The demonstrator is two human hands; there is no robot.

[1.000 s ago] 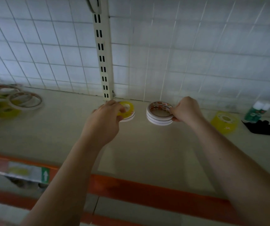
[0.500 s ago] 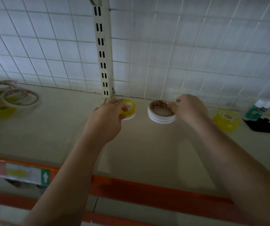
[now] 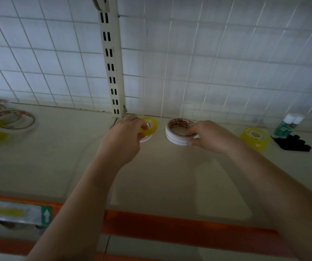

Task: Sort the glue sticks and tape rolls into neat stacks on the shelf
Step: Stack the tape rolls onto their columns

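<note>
On the cream shelf, near the back mesh, my left hand grips a yellow tape roll that sits on top of a white roll. My right hand pinches the right rim of a stack of white tape rolls, thumb at the side and fingers on top. Another yellow tape roll lies further right. Two green glue sticks with white caps stand at the far right by the mesh. Several loose white and yellow tape rolls lie at the far left.
A slotted upright post stands at the back between the wire mesh panels. Black objects lie on the shelf beside the glue sticks. The shelf's orange front edge runs below, with a label holder at the left.
My right hand has shifted over the white stack, its fingers now on the top rim. My left hand stays on the yellow roll. The view has tilted up slightly.
</note>
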